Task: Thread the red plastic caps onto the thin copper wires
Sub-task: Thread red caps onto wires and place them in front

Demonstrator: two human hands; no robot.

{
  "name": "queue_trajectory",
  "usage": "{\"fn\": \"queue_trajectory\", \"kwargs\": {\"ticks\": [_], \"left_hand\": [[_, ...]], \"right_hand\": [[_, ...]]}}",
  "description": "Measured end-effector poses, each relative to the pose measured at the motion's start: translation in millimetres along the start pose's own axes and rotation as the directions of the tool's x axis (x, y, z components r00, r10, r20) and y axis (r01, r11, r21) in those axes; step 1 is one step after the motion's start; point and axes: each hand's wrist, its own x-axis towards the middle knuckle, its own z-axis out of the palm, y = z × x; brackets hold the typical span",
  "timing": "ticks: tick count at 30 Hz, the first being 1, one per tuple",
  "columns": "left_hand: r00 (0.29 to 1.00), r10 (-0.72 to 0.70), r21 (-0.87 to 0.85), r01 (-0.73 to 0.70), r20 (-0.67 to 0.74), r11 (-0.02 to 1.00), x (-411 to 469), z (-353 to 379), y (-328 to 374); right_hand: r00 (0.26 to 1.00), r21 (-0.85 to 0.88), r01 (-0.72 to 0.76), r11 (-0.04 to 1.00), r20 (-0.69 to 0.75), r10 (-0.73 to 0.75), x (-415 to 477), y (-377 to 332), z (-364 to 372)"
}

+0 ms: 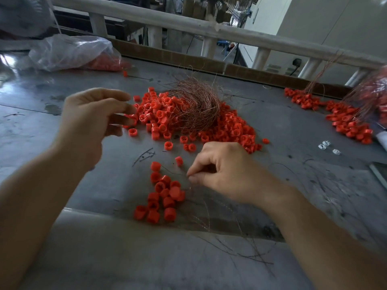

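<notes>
A big heap of loose red plastic caps (226, 126) lies mid-table, with a tangled bundle of thin copper wires (194, 103) on top of it. My left hand (94, 120) hovers at the heap's left edge, fingers loosely curled and blurred; whether it holds a cap is unclear. My right hand (219, 172) rests low on the table and pinches a thin copper wire (188, 176) between thumb and forefinger. Left of it sits a small cluster of red caps (163, 195), some seemingly strung on wire.
A clear plastic bag of red caps (69, 51) lies at the back left. Caps strung on wires (343, 118) pile up at the far right. Small white parts (326, 146) and stray wire bits (240, 243) lie on the grey metal table (104, 258). A cardboard wall (188, 57) and railing bound the far side.
</notes>
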Motion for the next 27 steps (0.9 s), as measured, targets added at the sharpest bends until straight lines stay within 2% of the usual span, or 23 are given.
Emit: {"fn": "queue_trajectory", "kwargs": {"ticks": [2,4,8,12,15,21,25,27], "left_hand": [[0.991,0.021,0.173,0.002,-0.131,0.985,9,-6,-8],[0.983,0.065,0.336,-0.003,-0.173,0.942,14,-9,-16],[0.980,0.144,0.586,-0.037,-0.137,0.809,16,-10,-23],[0.985,0.169,0.746,-0.079,-0.046,0.662,15,-5,-27],[0.987,0.158,0.800,-0.095,0.000,0.593,14,-2,-28],[0.985,0.171,0.841,-0.109,0.019,0.530,16,-2,-29],[0.976,0.211,0.830,-0.156,0.047,0.535,18,-3,-31],[0.967,0.254,0.790,-0.157,0.002,0.592,20,-6,-30]], "right_hand": [[0.997,-0.035,-0.010,0.999,0.072,0.012,1,0,2],[0.993,-0.053,-0.027,0.998,0.114,0.033,1,0,2],[0.994,-0.018,-0.051,0.999,0.096,0.052,0,1,-3],[0.998,0.001,-0.064,0.998,0.028,0.064,-1,2,-8],[0.998,0.012,-0.057,0.998,0.011,0.057,-1,0,-9],[0.999,0.000,-0.052,0.999,0.011,0.052,-1,1,-9],[0.998,-0.002,-0.057,0.998,-0.005,0.057,0,3,-9],[0.998,-0.010,-0.066,0.998,-0.019,0.066,0,5,-10]]}}
